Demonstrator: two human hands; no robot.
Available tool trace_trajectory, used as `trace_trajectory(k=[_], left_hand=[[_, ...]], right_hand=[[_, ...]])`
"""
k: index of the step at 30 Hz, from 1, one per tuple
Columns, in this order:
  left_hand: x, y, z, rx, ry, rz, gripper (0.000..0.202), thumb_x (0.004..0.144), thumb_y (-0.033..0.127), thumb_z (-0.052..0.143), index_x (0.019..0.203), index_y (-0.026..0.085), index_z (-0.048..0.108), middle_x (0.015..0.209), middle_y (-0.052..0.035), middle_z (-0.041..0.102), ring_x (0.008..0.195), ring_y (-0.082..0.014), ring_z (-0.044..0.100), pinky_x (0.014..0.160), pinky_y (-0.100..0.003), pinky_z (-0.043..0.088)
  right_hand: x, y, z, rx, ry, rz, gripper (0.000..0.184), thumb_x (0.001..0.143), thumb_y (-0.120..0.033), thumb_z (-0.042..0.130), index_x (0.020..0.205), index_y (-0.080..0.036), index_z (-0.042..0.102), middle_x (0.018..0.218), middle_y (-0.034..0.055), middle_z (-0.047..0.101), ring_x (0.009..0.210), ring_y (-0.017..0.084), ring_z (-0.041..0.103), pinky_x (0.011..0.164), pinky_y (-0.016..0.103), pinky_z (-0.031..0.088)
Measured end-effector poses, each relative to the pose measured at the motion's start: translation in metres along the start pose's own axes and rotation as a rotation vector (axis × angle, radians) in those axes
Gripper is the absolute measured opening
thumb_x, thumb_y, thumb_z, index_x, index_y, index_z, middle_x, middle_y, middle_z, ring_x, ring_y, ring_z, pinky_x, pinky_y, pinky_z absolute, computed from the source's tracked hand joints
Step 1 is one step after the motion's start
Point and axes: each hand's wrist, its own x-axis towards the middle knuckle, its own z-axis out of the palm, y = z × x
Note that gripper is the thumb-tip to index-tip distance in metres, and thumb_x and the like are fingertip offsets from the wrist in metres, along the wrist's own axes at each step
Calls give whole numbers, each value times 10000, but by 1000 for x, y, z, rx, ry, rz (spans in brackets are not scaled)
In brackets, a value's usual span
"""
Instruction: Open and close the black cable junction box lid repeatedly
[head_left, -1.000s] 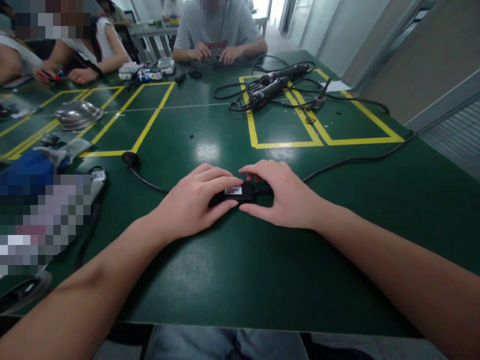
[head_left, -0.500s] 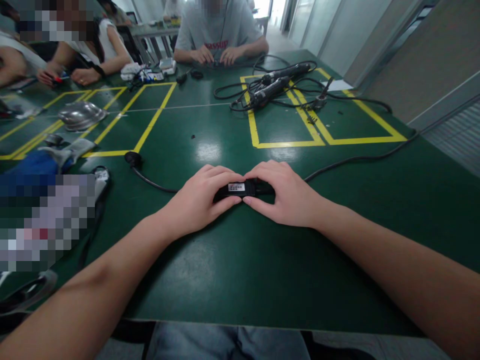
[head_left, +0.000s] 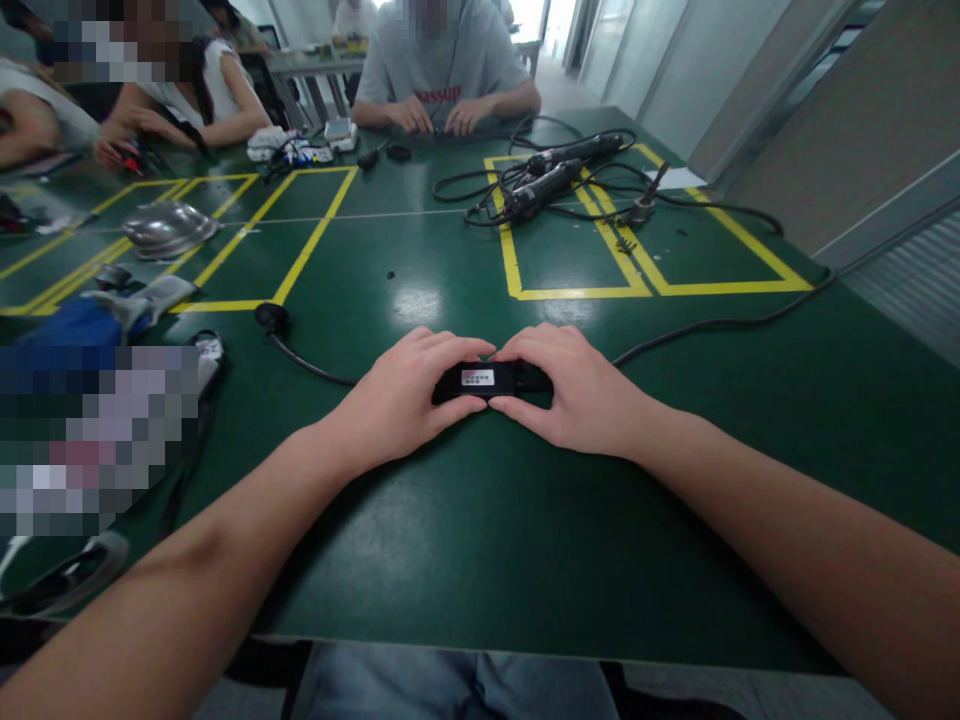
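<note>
A small black cable box (head_left: 487,386) with a white printed label lies on the green table in front of me. My left hand (head_left: 401,395) curves round its left end, fingers along the far side and thumb along the near side. Its right end sits between the fingers and thumb of my right hand (head_left: 592,390). The fingertips of both hands almost meet at the middle. From under my left hand a short black cord (head_left: 311,371) leads to a black round-headed plug (head_left: 271,319). Another black cable (head_left: 697,323) runs from my right hand off to the right.
Black cylindrical tools (head_left: 551,185) with tangled cables lie across yellow tape frames at the back right. A shiny metal bowl-like piece (head_left: 169,230) and a blue cloth item (head_left: 71,330) are on the left. Across the table sits a person (head_left: 442,75); others are at the far left.
My hands still hold the black box in nearly the same place. The whole view has shifted very slightly. At the far left, a person's hands have moved.
</note>
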Motion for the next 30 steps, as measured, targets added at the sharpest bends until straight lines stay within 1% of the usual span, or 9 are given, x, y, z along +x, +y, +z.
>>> trace_trajectory(k=[4,8,10,12,15,18,20,24,30], left_hand=[[-1,-2,3,-82,34,-22,368,1028,347,773,1374,230,733,1248,-86,830,1137,-275,756,1034,-441,591],[0,-4,6,-219,181,-141,347,1024,402,760,1305,207,705,1202,-76,818,1072,-244,761,916,-378,600],[1,-4,6,-162,234,-178,280,1016,396,755,1215,206,704,1172,-71,805,1059,-245,745,920,-387,595],[2,-4,5,-49,247,-187,209,1007,369,757,1134,211,708,1139,-65,799,1073,-260,721,965,-418,587],[4,-7,3,61,254,-219,151,1007,326,751,1102,217,707,1135,-64,803,1102,-279,696,1012,-454,577],[4,-12,2,108,267,-284,132,1012,320,747,1088,225,696,1147,-66,809,1093,-287,690,1004,-464,577],[4,-16,2,129,262,-324,134,1023,335,740,1092,229,696,1134,-70,805,1077,-290,695,984,-461,579],[5,-19,2,150,235,-371,158,1029,334,737,1138,222,712,1102,-78,791,1070,-296,709,973,-457,591],[5,-22,2,167,205,-423,181,1025,309,728,1179,215,743,1126,-108,808,1074,-323,735,979,-492,605]], right_hand=[[-1,1,1,0,-10,-14,271,991,-401,751,1199,-228,720,1154,130,811,1053,344,723,946,499,524],[-3,2,4,14,18,32,474,977,-476,772,1360,-227,644,1247,155,789,1104,367,730,973,521,550],[-4,2,5,26,36,67,547,960,-480,795,1409,-239,596,1227,141,782,1077,358,733,974,521,556],[-4,2,6,47,48,77,564,955,-443,797,1427,-248,559,1194,118,778,1048,341,733,974,513,555],[-3,1,5,51,41,64,412,973,-394,761,1317,-253,582,1131,96,771,1011,318,719,947,486,544],[-1,1,2,14,6,43,187,993,-341,710,1129,-252,617,1048,90,757,953,301,689,875,447,511],[0,1,1,-4,-10,21,104,1001,-310,679,1059,-248,620,1017,91,745,933,294,672,842,431,485],[0,2,1,-24,-13,-5,49,1020,-289,626,1015,-242,612,999,92,725,924,287,655,824,421,455],[-1,1,0,-27,-29,14,69,1016,-296,624,993,-252,577,963,74,714,876,275,642,801,414,432]])
